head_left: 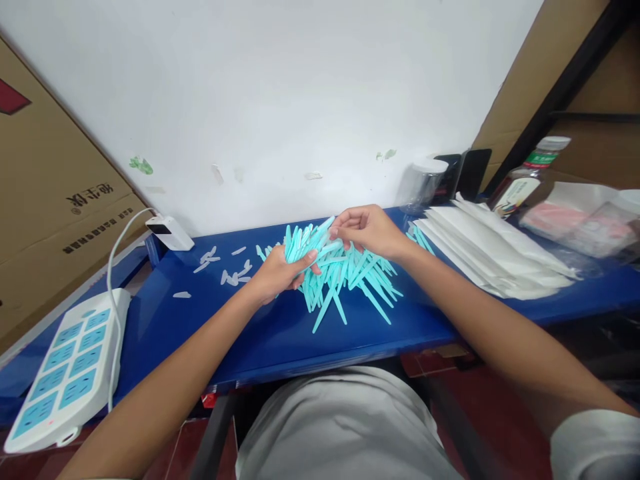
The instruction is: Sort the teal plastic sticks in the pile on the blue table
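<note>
My left hand [287,272] is wrapped round a bunch of slim turquoise plastic sticks [301,243], tapered and shaped like eyebrow razors. Their upper ends point away from me and to the right. At those ends, my right hand [367,230] has thumb and forefinger pinched at the tip of one stick; its other fingers are curled. A loose pile of the same sticks [360,272] lies under and beside both hands, spread in many directions. Small translucent pieces [235,275], like blade caps, are scattered on the blue table [200,333] left of my left hand.
A white power strip [70,367] with blue sockets and a white cable stands at left, near a small white device [170,232]. To the right lie white packets [495,250], a clear jar [425,183], a bottle [525,175] and a pink-filled bag [575,217]. A white wall rises behind.
</note>
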The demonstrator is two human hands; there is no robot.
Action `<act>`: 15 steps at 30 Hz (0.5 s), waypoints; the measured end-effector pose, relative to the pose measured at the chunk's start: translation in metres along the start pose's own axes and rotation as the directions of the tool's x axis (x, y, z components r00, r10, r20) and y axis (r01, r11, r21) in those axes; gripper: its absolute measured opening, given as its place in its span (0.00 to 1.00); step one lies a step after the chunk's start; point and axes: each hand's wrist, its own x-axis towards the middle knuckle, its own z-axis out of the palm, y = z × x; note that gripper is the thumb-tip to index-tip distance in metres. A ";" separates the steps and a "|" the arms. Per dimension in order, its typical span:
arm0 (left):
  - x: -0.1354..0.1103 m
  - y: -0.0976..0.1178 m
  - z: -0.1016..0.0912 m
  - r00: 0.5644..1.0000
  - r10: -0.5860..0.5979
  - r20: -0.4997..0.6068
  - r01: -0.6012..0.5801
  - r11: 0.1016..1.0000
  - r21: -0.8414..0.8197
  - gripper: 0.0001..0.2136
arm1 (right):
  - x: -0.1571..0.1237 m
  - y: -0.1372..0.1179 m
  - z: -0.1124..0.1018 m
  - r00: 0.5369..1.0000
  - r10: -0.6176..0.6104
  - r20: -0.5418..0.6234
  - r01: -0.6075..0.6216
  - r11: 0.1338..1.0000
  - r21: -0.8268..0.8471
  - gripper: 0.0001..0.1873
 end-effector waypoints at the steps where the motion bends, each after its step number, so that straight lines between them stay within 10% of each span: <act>1: 0.000 0.000 0.000 1.000 -0.005 -0.006 0.005 1.000 -0.005 0.27 | 0.000 0.000 0.000 1.000 -0.004 -0.006 0.004 1.000 0.018 0.20; 15: 0.002 -0.006 0.005 0.992 0.079 -0.095 -0.083 0.996 -0.035 0.26 | -0.004 -0.002 0.002 0.982 -0.189 0.027 0.191 0.954 -0.232 0.16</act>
